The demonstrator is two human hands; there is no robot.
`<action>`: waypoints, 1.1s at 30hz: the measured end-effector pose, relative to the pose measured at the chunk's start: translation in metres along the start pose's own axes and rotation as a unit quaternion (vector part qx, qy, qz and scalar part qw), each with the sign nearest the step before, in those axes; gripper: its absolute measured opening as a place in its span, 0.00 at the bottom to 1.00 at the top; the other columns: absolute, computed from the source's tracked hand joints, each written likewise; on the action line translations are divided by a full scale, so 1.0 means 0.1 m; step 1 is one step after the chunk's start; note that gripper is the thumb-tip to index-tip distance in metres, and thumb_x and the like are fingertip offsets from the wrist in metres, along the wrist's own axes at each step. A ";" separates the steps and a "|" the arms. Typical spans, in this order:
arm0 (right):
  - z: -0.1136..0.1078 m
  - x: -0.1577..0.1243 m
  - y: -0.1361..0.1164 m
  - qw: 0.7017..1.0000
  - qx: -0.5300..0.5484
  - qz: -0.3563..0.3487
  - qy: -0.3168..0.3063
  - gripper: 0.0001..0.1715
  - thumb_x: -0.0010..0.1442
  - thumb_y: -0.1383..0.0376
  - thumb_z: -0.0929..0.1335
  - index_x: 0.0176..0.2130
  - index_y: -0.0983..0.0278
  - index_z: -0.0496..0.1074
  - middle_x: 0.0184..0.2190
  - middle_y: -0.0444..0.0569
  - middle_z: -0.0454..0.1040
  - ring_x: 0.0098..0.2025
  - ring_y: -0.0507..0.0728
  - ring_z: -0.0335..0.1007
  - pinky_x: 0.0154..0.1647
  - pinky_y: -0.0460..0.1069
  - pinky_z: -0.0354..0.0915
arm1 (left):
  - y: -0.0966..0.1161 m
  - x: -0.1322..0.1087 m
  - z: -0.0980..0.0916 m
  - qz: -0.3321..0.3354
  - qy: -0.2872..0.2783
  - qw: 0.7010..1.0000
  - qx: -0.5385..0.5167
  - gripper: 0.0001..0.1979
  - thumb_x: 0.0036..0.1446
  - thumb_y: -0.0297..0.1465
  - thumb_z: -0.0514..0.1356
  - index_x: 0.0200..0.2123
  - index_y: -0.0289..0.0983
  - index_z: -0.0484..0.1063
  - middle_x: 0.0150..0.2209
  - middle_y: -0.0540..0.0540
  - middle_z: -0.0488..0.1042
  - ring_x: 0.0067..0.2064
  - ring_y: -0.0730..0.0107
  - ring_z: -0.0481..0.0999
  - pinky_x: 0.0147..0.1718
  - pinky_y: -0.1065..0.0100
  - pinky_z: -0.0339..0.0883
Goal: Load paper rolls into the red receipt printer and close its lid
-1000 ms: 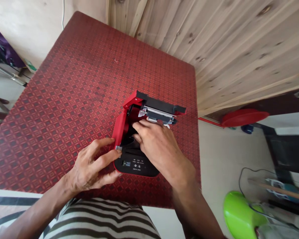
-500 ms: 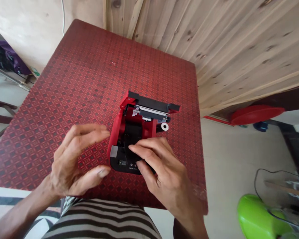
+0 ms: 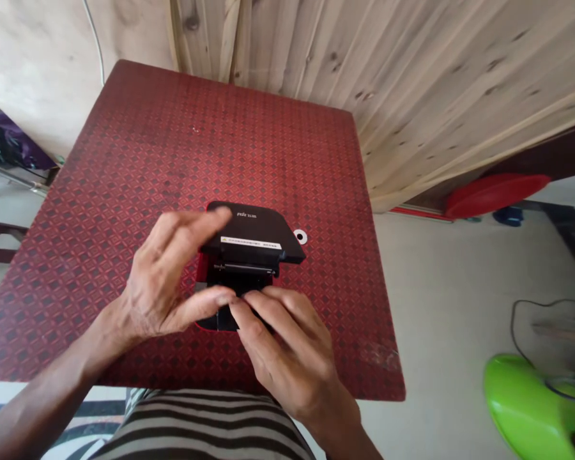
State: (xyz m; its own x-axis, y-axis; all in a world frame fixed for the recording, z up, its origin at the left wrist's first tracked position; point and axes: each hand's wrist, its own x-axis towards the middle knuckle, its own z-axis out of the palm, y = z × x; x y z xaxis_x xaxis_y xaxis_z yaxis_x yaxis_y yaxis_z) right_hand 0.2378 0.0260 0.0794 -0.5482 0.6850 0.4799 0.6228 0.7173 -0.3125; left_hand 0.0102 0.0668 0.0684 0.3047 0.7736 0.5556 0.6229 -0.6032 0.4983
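A small red and black machine, which looks like a label printer, stands on the table near me. Its black lid point(image 3: 266, 223) is partly lowered over the body point(image 3: 211, 321), and a gap with a roller point(image 3: 242, 268) shows beneath it. My left hand point(image 3: 160, 281) has its fingers spread, fingertips at the lid's left top and thumb near the front opening. At the front edge my right hand point(image 3: 290, 348) has its fingers pressed down on a black strip, largely hidden under them. A white ring point(image 3: 305, 237) with a black centre sits just right of the lid.
A patterned red cloth covers the table point(image 3: 172, 153). Wooden planks point(image 3: 326, 57) rise behind its far edge. Down on the right are a red basin-like object point(image 3: 496, 193), a green plastic object point(image 3: 522, 396) and a thin cable point(image 3: 513, 319).
The lid has swung from upright down towards the body. My left hand has moved right, onto the lid. My right hand stays at the machine's front with the black strip.
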 end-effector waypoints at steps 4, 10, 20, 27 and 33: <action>0.00 -0.03 -0.03 1.000 -0.006 -0.004 0.010 0.12 0.72 0.74 0.67 0.52 0.70 0.78 0.45 0.54 0.84 0.49 0.60 0.77 0.50 0.54 0.71 | 0.04 -0.22 0.02 0.030 -0.030 0.999 0.020 0.34 0.71 0.55 0.53 0.68 0.38 0.68 0.60 0.34 0.71 0.64 0.46 0.73 0.63 0.46 0.72; -0.01 -0.05 -0.01 1.000 -0.015 0.011 0.006 0.14 0.68 0.75 0.70 0.52 0.68 0.78 0.46 0.54 0.85 0.49 0.60 0.79 0.51 0.55 0.72 | 0.03 -0.44 0.06 0.062 -0.056 0.995 0.056 0.38 0.70 0.58 0.51 0.70 0.38 0.65 0.61 0.31 0.71 0.67 0.40 0.72 0.62 0.42 0.74; -0.04 0.00 0.03 0.999 -0.015 0.018 0.037 0.13 0.69 0.69 0.73 0.53 0.64 0.77 0.46 0.53 0.85 0.48 0.59 0.81 0.50 0.55 0.77 | -0.03 -0.45 0.10 0.081 -0.040 0.993 0.071 0.40 0.66 0.60 0.56 0.68 0.37 0.68 0.60 0.31 0.72 0.66 0.41 0.73 0.61 0.45 0.75; 0.00 -0.03 0.03 0.998 -0.011 0.014 0.059 0.17 0.68 0.70 0.73 0.55 0.67 0.75 0.46 0.55 0.84 0.48 0.59 0.81 0.51 0.55 0.77 | -0.06 -0.49 0.13 0.075 -0.036 0.994 0.067 0.40 0.63 0.60 0.60 0.68 0.39 0.68 0.62 0.31 0.71 0.66 0.40 0.72 0.62 0.41 0.74; -0.01 -0.11 -0.02 0.997 0.000 0.035 0.066 0.26 0.65 0.72 0.74 0.61 0.65 0.73 0.53 0.59 0.82 0.53 0.61 0.81 0.54 0.56 0.79 | 0.00 -0.59 0.15 0.053 -0.059 0.995 0.062 0.40 0.68 0.56 0.58 0.73 0.39 0.60 0.65 0.30 0.68 0.72 0.38 0.65 0.66 0.40 0.71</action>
State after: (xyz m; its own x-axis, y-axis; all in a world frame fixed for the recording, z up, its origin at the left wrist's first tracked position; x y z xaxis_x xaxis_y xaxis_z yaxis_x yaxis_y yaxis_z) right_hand 0.2436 0.0172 0.0757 -0.4252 0.7108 0.5603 0.6575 0.6680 -0.3485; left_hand 0.0035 0.0241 0.0255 0.4504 0.7291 0.5153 0.6653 -0.6590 0.3508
